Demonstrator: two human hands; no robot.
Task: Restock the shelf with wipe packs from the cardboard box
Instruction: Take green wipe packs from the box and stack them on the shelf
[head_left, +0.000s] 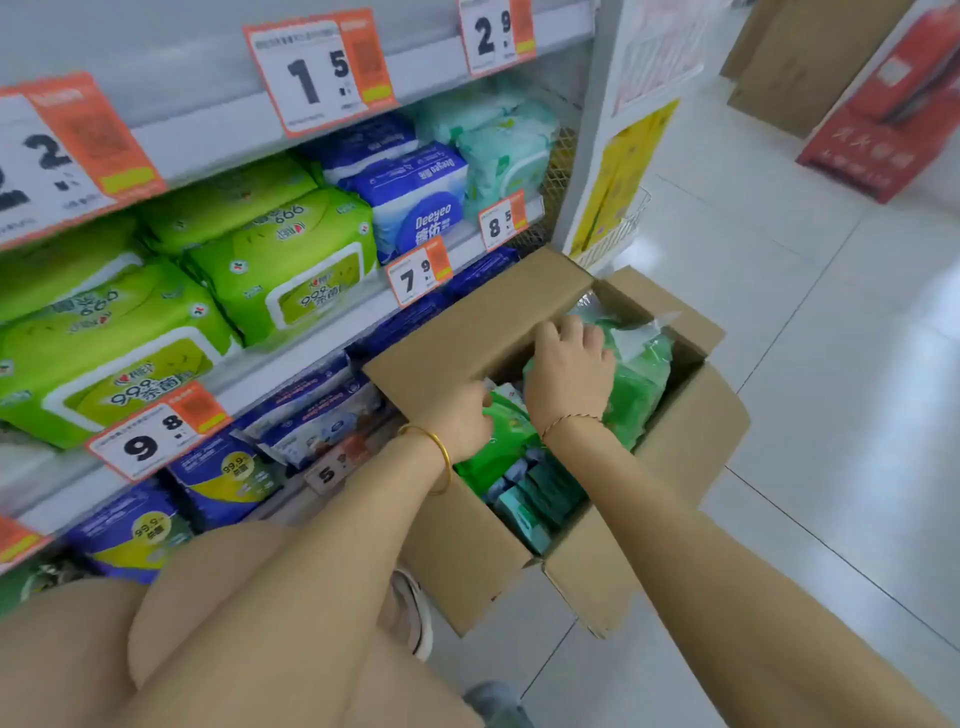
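Here both hands are down inside the box (545, 525), which sits on the floor (779, 322) just beside the shelf (311, 332). The right hand (569, 371) lies fingers-down over a green pack (636, 395) wrapped in clear film, curled onto its top edge as if gripping it. The left hand (460, 421) reaches under the raised flap (467, 332) and touches a second green pack (506, 431); its fingers are hidden, so I cannot tell whether they are closed on it.

Risks, as I judge them: the film looks slick and loose, so a grip on film alone could slip or tear. The flap overhangs the opening and could snag a pack on the way up. The small teal cartons (535, 499) beside the packs could be dragged out with it.
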